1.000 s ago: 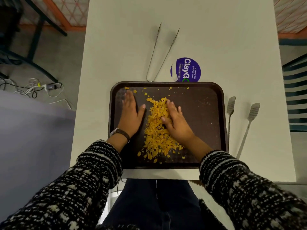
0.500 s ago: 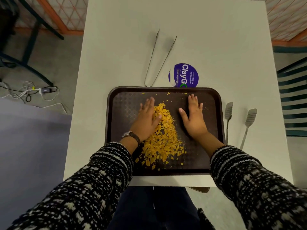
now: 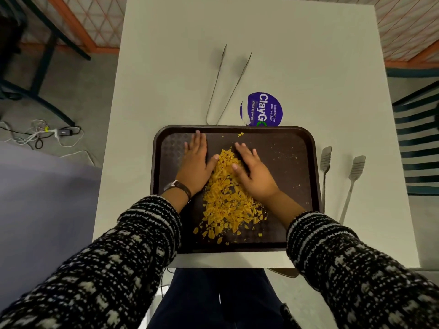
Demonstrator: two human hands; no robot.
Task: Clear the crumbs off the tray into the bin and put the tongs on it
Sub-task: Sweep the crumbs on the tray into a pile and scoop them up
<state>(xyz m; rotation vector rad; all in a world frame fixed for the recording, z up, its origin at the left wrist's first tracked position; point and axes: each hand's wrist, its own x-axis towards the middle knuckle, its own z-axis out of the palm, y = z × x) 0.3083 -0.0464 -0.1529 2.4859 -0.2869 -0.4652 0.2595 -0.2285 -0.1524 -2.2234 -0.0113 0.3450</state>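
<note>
A dark brown tray point(image 3: 301, 143) lies on the white table near its front edge. A heap of orange-yellow crumbs point(image 3: 228, 205) runs down the tray's middle toward its near rim. My left hand point(image 3: 196, 162) lies flat on the tray, touching the heap's left side. My right hand point(image 3: 254, 172) lies flat against the heap's right side, fingers spread. Neither hand holds anything. Thin metal tongs point(image 3: 225, 89) lie on the table just beyond the tray. Flat-ended tongs point(image 3: 342, 184) lie to the tray's right. No bin is in view.
A round purple sticker point(image 3: 263, 109) sits on the table point(image 3: 166, 67) at the tray's far edge. Fine crumbs point(image 3: 287, 157) dot the tray's right half. Cables point(image 3: 47, 136) lie on the floor at left. A slatted chair point(image 3: 420, 148) stands at right.
Both hands swept back and forth over the tray. Since half a second ago the right hand has moved left against the heap, and the left hand has slid toward the far left. The crumbs are more tightly heaped.
</note>
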